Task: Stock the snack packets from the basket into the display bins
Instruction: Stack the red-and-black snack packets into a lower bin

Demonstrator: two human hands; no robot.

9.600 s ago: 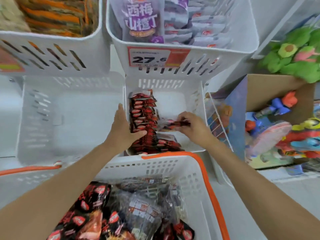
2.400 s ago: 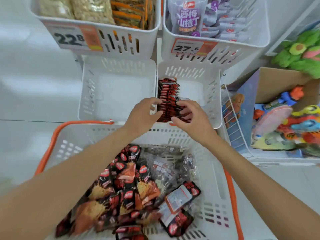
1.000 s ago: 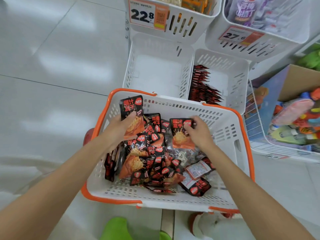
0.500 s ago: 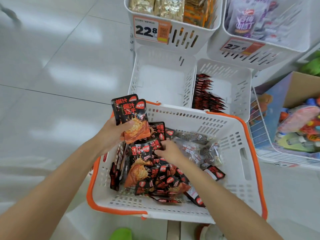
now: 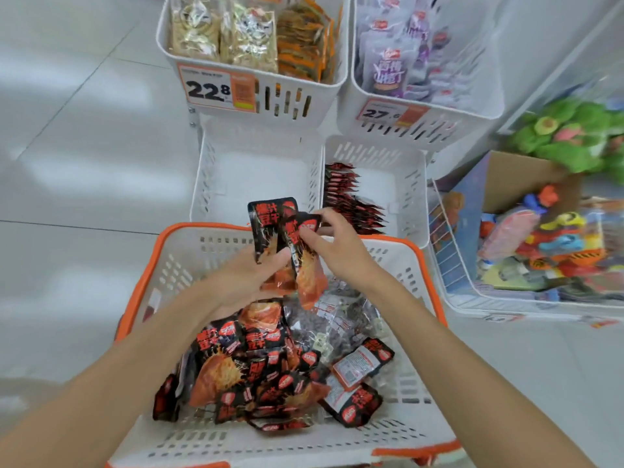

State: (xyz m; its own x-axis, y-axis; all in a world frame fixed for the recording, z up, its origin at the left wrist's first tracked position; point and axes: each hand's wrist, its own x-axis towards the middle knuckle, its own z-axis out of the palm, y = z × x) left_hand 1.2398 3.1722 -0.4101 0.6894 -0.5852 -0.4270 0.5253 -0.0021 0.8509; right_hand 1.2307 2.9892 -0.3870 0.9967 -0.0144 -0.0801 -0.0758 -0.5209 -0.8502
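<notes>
Where it dug before, right hand (image 5: pixel 337 256) now pinches a packet (image 5: pixel 308 276).

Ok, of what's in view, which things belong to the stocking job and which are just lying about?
Job: left hand gripping upright packets; right hand pinching a single packet; basket of loose packets; lower left bin; lower right bin with packet row.
Lying about: 22.8 bin; 27.6 bin; toy box; green plush.

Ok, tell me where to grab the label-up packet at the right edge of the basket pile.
The packet lies flat with its black sealed end jutting right over bare basket floor, the other end tucked into the pile. Pinch that free end, coming from the right.
</notes>
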